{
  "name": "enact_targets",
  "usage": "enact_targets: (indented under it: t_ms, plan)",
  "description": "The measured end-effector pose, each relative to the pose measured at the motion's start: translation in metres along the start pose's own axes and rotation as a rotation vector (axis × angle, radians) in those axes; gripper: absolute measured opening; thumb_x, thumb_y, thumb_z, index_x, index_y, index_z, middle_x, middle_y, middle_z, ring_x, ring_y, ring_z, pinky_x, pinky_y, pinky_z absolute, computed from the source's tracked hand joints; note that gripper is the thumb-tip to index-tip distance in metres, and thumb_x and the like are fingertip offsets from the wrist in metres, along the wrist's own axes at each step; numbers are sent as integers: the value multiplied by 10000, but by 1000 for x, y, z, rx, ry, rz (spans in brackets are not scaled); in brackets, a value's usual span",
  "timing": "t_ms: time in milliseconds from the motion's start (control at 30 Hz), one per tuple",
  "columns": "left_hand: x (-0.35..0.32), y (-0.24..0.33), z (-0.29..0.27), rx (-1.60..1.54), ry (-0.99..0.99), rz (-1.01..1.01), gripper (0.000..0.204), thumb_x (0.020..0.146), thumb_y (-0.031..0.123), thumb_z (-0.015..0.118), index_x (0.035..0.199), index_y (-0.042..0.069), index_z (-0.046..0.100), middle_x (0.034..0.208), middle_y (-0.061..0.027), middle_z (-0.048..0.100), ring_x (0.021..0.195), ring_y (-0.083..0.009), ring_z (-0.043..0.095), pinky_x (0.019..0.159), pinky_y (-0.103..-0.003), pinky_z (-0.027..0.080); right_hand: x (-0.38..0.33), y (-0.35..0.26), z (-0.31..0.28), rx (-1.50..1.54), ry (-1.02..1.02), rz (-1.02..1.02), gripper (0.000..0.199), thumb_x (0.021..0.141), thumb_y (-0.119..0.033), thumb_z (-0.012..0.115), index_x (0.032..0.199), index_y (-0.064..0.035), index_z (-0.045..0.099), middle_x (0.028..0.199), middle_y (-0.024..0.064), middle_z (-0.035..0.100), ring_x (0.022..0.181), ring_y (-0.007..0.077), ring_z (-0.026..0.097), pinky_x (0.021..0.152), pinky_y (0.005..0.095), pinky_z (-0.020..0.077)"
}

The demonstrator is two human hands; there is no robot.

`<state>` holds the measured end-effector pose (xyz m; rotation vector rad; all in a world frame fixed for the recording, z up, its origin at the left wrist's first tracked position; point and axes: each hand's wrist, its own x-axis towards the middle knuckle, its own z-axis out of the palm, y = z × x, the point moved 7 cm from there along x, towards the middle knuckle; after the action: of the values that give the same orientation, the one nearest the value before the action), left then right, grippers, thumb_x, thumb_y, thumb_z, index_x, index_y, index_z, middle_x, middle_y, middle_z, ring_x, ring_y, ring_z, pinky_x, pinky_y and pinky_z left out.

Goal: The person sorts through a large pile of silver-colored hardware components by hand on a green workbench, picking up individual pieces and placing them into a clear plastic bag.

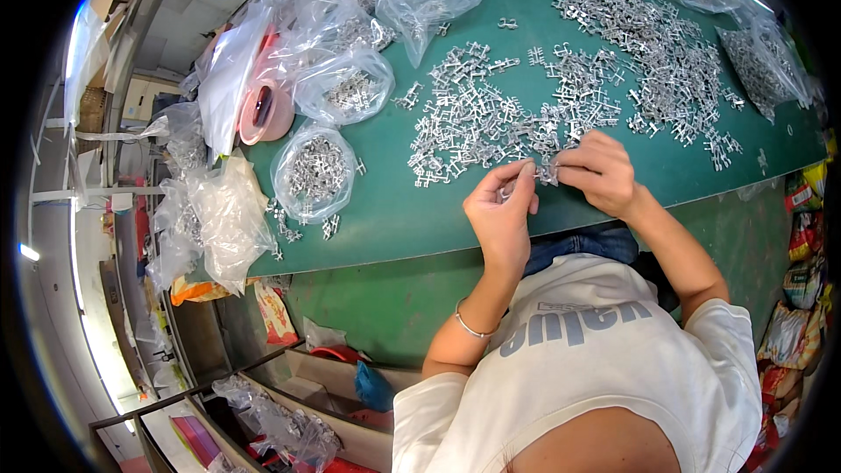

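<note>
At the near edge of the green table [385,241] my two hands meet, close together. My left hand [504,201] is closed, thumb and forefinger pinched, with a bit of silvery metal showing at its fingers. Beside it my right hand [604,173] pinches a small silvery metal piece [547,174] that sits between the two hands. Its exact shape is partly covered by fingers. Just beyond the hands spreads a pile of small silvery metal pieces [469,118], with another heap [583,88] running right up to my right hand.
A larger pile of metal pieces [674,61] covers the right side. At left stand an open clear bag of pieces [317,173], a second bag [355,92] and a pink container [279,118]. A filled bag [766,66] lies far right. Below left are wooden compartments [302,377].
</note>
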<state>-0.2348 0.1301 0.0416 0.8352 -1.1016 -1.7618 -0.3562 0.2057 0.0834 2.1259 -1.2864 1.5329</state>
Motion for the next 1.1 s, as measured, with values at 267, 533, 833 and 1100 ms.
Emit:
enact_targets:
  t_ms: [267, 533, 833, 1100]
  plan:
    - [1, 3, 7, -9, -65, -38, 159, 816, -7, 597, 958, -77, 611, 778, -67, 588, 559, -81, 477, 481, -192, 378, 7, -6, -6, -179, -39, -102, 194, 595, -52, 614, 786, -19, 614, 846, 107, 627, 521, 160, 495, 519, 274, 382]
    - [2, 22, 22, 393, -160, 168, 254, 737, -58, 655, 985, -21, 619, 865, -35, 594, 581, -38, 460, 497, -165, 349, 13, 12, -11, -26, 45, 120, 171, 662, 31, 654, 816, -21, 601, 844, 109, 639, 609, 201, 583, 543, 296, 415]
    - [8, 42, 43, 609, -151, 591, 188, 723, -62, 665, 907, -36, 635, 887, -110, 608, 697, -115, 554, 569, -203, 446, -2, 41, -3, 482, 100, 850, 155, 803, 40, 560, 956, 15, 555, 873, 80, 600, 674, 123, 547, 576, 229, 409]
    - [36, 10, 39, 293, -136, 174, 135, 778, -57, 615, 912, -55, 616, 951, -94, 587, 633, -63, 494, 521, -177, 399, -14, 48, 25, 1251, -47, 1391, 240, 945, -188, 410, 862, -2, 538, 735, 36, 535, 536, 51, 379, 471, 190, 296]
